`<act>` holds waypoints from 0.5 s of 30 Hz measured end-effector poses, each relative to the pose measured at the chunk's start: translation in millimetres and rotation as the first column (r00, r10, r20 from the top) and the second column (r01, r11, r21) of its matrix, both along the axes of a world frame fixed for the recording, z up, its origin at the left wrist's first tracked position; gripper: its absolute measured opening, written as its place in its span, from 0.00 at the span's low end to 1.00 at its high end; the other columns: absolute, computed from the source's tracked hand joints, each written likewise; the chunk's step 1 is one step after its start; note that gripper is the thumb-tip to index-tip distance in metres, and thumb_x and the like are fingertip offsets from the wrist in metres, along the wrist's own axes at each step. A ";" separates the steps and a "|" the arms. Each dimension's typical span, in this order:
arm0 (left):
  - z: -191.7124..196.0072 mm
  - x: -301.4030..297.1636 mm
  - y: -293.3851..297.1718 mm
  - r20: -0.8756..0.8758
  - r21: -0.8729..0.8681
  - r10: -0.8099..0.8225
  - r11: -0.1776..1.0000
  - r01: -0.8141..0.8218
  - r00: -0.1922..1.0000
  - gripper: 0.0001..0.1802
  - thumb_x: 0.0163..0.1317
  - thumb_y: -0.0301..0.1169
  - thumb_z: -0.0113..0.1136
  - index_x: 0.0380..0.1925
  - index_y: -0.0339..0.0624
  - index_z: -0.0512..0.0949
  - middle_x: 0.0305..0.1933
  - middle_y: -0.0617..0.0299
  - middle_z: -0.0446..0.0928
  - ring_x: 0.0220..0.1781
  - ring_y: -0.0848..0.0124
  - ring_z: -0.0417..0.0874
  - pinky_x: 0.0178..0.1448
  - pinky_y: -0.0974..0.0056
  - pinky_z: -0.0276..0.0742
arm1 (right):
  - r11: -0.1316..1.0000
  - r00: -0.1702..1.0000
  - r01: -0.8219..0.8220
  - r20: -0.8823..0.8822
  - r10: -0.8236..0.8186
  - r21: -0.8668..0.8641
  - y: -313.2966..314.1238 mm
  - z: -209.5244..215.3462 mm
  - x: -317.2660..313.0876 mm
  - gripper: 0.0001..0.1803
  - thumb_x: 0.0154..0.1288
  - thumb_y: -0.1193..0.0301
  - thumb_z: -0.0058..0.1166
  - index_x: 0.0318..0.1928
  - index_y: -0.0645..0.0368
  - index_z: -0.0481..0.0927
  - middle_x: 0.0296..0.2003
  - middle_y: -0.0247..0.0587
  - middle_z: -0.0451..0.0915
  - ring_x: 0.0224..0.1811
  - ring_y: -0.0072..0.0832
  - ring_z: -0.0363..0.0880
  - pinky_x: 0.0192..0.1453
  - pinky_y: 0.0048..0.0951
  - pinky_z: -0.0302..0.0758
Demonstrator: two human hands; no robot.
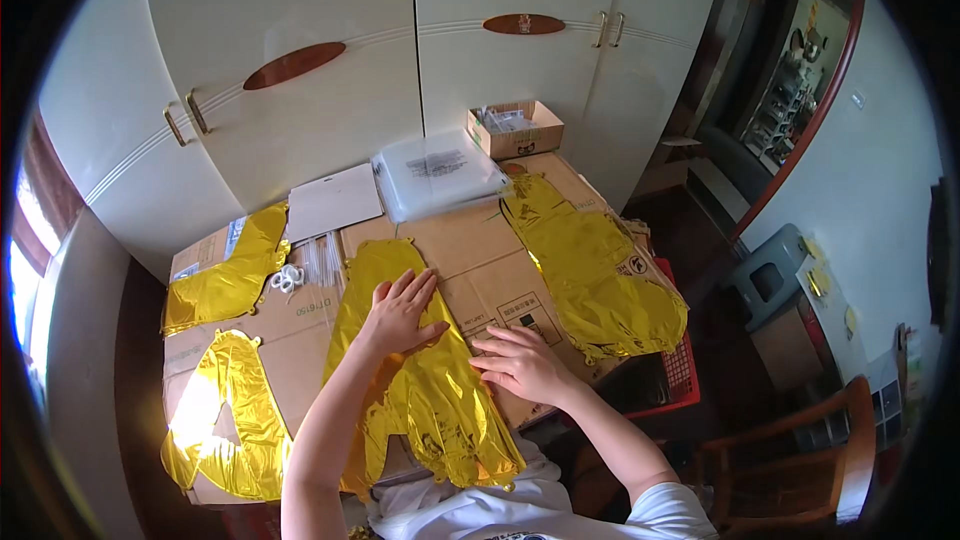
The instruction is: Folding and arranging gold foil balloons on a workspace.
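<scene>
A flat gold foil balloon (445,410), shaped like a letter, lies in front of me on the cardboard-covered table. My left hand (400,312) rests flat on its upper part, fingers spread, holding nothing. At the balloon's right edge, my right hand (522,364) lies with its fingers stretched out, partly over the cardboard (470,275). More flat gold foil balloons surround it: a wide one (610,285) to the right, an A-shaped one (255,430) at the near left, and another (245,270) at the far left.
White rings (287,278) and thin clear sticks (322,260) lie left of centre. Behind them are a pale card (336,203), a stack of clear plastic bags (440,175) and an open cardboard box (540,135). A red crate (684,380) and a wooden chair (855,440) stand right.
</scene>
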State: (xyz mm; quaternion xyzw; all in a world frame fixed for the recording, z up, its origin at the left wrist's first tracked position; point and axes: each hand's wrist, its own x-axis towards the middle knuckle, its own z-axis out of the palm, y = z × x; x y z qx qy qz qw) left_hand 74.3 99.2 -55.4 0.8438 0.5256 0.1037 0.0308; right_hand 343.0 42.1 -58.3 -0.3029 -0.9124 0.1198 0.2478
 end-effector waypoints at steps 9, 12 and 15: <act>-0.1 -0.3 -0.4 -0.015 -0.013 0.008 1.000 -0.008 1.000 0.48 0.58 0.63 0.52 0.70 0.42 0.59 0.74 0.57 0.58 0.75 0.57 0.57 0.73 0.46 0.50 | 0.998 0.989 -0.050 0.140 0.045 0.029 6.7 -2.6 -3.6 0.24 0.56 0.49 0.61 0.52 0.40 0.84 0.64 0.31 0.71 0.70 0.40 0.61 0.70 0.49 0.59; 0.8 -0.1 -0.3 -0.015 -0.023 0.008 1.000 -0.008 1.000 0.48 0.58 0.63 0.52 0.70 0.42 0.59 0.75 0.57 0.58 0.75 0.57 0.56 0.73 0.47 0.50 | 0.999 0.978 -0.050 0.203 0.049 -0.004 5.8 3.0 -2.1 0.28 0.54 0.45 0.60 0.54 0.39 0.83 0.66 0.32 0.68 0.72 0.42 0.58 0.72 0.51 0.56; 1.2 -0.9 -0.3 -0.015 -0.034 0.011 0.999 -0.012 1.000 0.48 0.57 0.63 0.52 0.70 0.42 0.59 0.75 0.57 0.57 0.75 0.57 0.56 0.73 0.47 0.50 | 0.998 0.965 -0.043 0.258 0.052 -0.040 2.5 11.0 -1.0 0.31 0.51 0.42 0.60 0.56 0.39 0.81 0.68 0.31 0.65 0.73 0.44 0.55 0.73 0.52 0.54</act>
